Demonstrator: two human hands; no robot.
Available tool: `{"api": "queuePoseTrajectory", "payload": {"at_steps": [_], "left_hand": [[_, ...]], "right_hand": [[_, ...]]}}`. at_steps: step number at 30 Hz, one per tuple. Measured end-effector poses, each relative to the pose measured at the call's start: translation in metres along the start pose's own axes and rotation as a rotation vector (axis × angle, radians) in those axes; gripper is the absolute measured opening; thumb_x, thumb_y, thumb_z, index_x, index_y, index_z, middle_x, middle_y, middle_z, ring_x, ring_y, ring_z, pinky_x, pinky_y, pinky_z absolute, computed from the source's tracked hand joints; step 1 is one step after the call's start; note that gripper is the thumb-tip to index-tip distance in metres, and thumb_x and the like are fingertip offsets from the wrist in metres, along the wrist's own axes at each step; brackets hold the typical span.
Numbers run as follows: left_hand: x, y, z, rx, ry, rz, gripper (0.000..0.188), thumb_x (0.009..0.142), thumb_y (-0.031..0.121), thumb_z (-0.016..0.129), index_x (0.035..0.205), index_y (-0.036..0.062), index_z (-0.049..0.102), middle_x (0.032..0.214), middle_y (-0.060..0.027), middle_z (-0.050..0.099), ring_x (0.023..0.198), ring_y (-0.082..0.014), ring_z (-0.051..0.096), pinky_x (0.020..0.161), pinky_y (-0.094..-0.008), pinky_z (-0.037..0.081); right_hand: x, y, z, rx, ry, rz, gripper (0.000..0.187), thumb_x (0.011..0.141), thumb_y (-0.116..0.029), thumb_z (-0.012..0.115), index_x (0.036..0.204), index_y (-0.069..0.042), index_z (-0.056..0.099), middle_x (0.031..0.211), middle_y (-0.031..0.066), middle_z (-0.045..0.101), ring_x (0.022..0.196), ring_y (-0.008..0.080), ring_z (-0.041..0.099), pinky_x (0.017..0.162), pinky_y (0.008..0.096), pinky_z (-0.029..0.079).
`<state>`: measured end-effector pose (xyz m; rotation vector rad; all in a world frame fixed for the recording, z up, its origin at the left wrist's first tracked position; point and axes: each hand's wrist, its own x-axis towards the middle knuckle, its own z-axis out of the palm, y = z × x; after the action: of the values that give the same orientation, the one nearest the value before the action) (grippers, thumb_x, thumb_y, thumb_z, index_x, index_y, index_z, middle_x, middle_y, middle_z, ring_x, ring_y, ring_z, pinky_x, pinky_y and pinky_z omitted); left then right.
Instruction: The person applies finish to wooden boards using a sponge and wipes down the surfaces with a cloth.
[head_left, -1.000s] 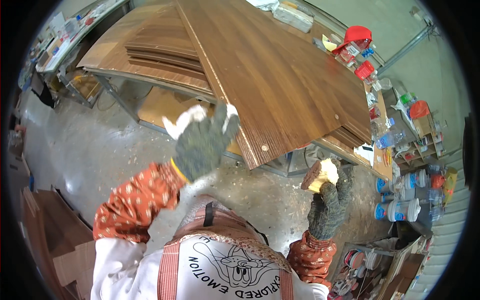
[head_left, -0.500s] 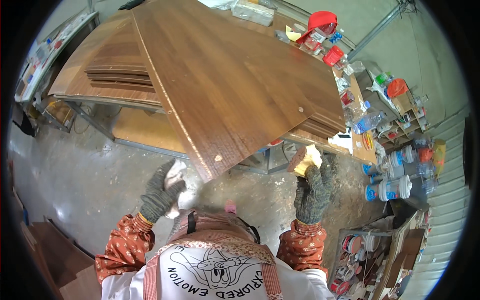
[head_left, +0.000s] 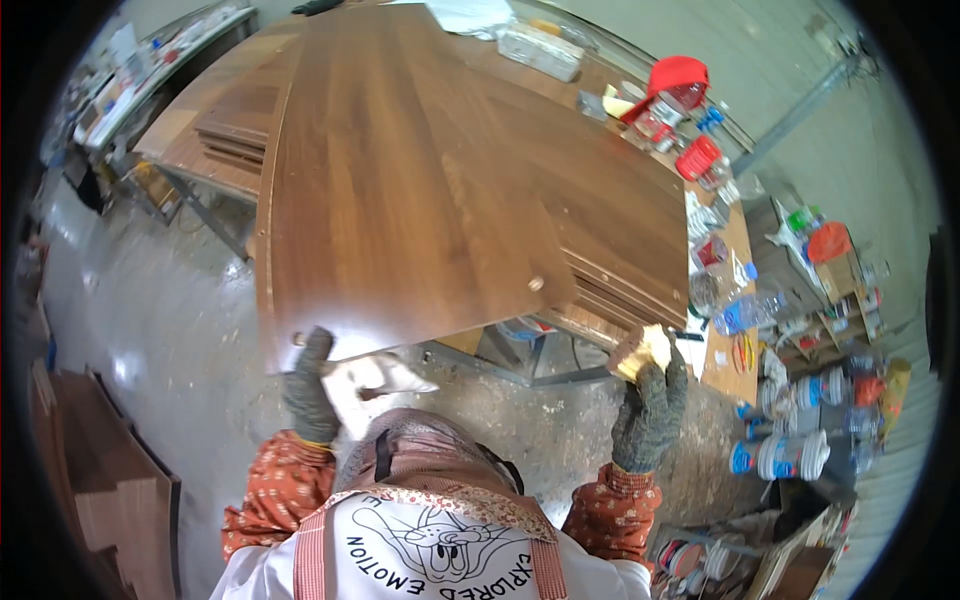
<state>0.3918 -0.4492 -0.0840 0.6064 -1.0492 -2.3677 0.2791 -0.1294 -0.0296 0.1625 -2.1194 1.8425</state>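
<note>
My left hand, in a grey knitted glove, is closed on a crumpled white cloth. Its fingertips are at the near left corner of a large brown wood-grain panel; whether they grip the panel too is hard to see. That panel lies at an angle across a stack of similar panels, its near end jutting past the table. Off the table's near right edge, my right hand, gloved alike, grips a yellow spongy block with a brown face. The block is apart from the angled panel.
Bottles, jars and a red cap crowd the table's right side. White buckets and shelves stand to the right. More brown boards lean at lower left. A side bench holds clutter at far left.
The top panel has swung, its near end going left to meet my left hand. My left hand, with the cloth, is now at its corner. My right hand still holds the spongy block, slightly lower in view.
</note>
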Motion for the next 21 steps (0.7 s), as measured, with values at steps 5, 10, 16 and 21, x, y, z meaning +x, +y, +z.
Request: {"api": "queuePoseTrajectory", "payload": {"at_steps": [5, 10, 16, 21], "left_hand": [[0.007, 0.065, -0.050, -0.134, 0.085, 0.026, 0.056, 0.086, 0.043, 0.055, 0.120, -0.0003, 0.052, 0.109, -0.0148, 0.062, 0.092, -0.0321, 0.062, 0.082, -0.0473, 0.050], [0.001, 0.022, -0.058, 0.500, 0.098, 0.178, 0.042, 0.086, 0.029, 0.058, 0.117, 0.0001, 0.055, 0.111, -0.0183, 0.061, 0.096, -0.0306, 0.062, 0.081, -0.0399, 0.051], [0.009, 0.018, -0.025, 0.550, 0.192, 0.374, 0.034, 0.085, 0.013, 0.058, 0.116, -0.0002, 0.057, 0.103, -0.0157, 0.065, 0.098, -0.0267, 0.063, 0.090, -0.0371, 0.049], [0.013, 0.021, -0.064, 0.960, 0.098, 0.425, 0.037, 0.086, 0.013, 0.056, 0.121, -0.0013, 0.055, 0.121, -0.0140, 0.058, 0.112, -0.0258, 0.055, 0.098, -0.0378, 0.042]], "right_hand": [[0.016, 0.021, 0.011, 0.284, -0.131, 0.065, 0.048, 0.087, -0.018, 0.060, 0.128, 0.003, 0.049, 0.128, 0.0128, 0.051, 0.118, 0.0221, 0.048, 0.102, 0.0341, 0.035], [0.017, 0.012, 0.072, 0.324, -0.467, 0.041, 0.046, 0.084, -0.015, 0.065, 0.126, -0.001, 0.051, 0.124, 0.0109, 0.053, 0.113, 0.0218, 0.052, 0.096, 0.0346, 0.043], [0.000, -0.015, 0.119, 0.200, -0.815, -0.213, 0.049, 0.081, -0.015, 0.070, 0.124, -0.002, 0.051, 0.120, 0.0129, 0.057, 0.109, 0.0233, 0.056, 0.093, 0.0362, 0.047], [-0.008, -0.041, 0.155, -0.059, -1.038, -0.751, 0.047, 0.080, -0.023, 0.072, 0.117, 0.001, 0.056, 0.105, 0.0157, 0.063, 0.099, 0.0282, 0.061, 0.086, 0.0383, 0.048]]}}
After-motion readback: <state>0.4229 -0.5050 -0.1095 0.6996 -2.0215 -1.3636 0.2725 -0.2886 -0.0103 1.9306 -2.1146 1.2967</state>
